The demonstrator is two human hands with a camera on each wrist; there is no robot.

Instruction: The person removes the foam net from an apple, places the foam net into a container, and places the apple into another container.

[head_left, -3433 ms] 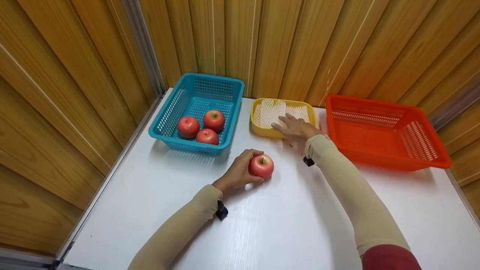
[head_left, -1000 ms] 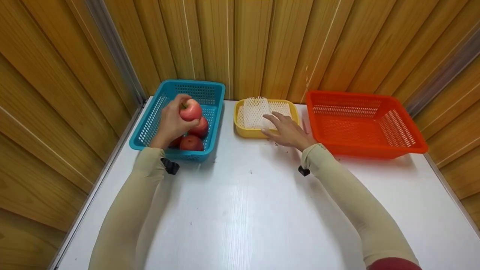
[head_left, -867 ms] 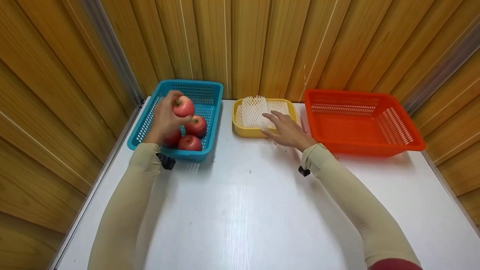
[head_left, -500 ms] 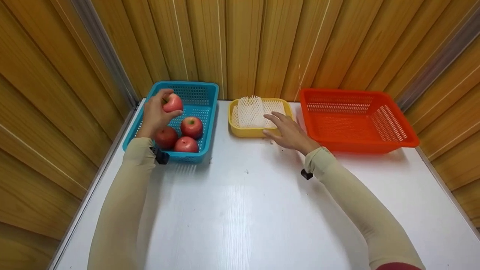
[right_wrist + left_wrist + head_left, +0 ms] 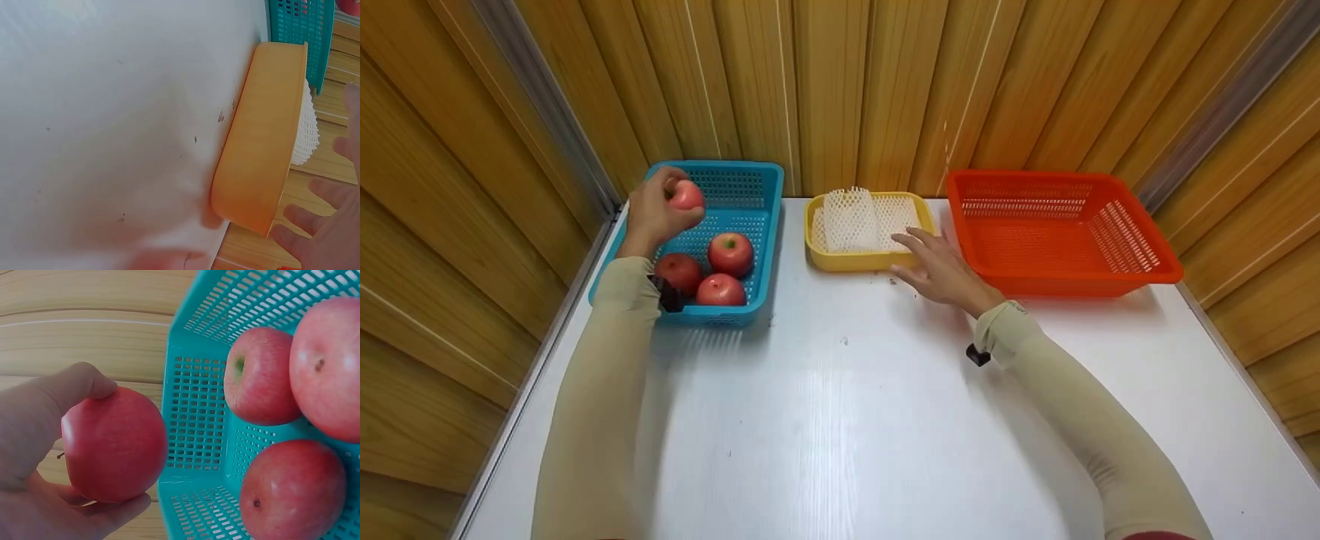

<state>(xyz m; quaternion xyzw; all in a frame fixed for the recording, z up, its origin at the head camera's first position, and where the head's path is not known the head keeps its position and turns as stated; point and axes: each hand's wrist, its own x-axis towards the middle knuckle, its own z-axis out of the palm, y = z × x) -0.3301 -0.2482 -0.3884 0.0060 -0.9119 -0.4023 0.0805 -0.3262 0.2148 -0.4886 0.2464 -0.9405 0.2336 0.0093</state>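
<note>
My left hand [image 5: 654, 211] grips a red apple [image 5: 115, 445] above the far left part of the blue basket [image 5: 769, 225]. Thumb and fingers curl round its sides in the left wrist view. Three more apples lie in that basket, among them an upright apple [image 5: 730, 254] with its stem hollow facing up. My right hand [image 5: 943, 271] has its fingers spread at the front right rim of the yellow container [image 5: 851, 261] and holds nothing. Inside that container lie white foam nets [image 5: 851, 219], one on top of the others.
A red-orange basket [image 5: 1065, 285] stands at the right of the white table [image 5: 825, 420]. Wood-patterned panels [image 5: 840, 90] rise behind and on both sides. A metal strip [image 5: 547, 105] runs up the left corner.
My left hand has picked the apple up from the table and carried it left over the blue basket, lately drifting further back and left. The right hand stays by the yellow container.
</note>
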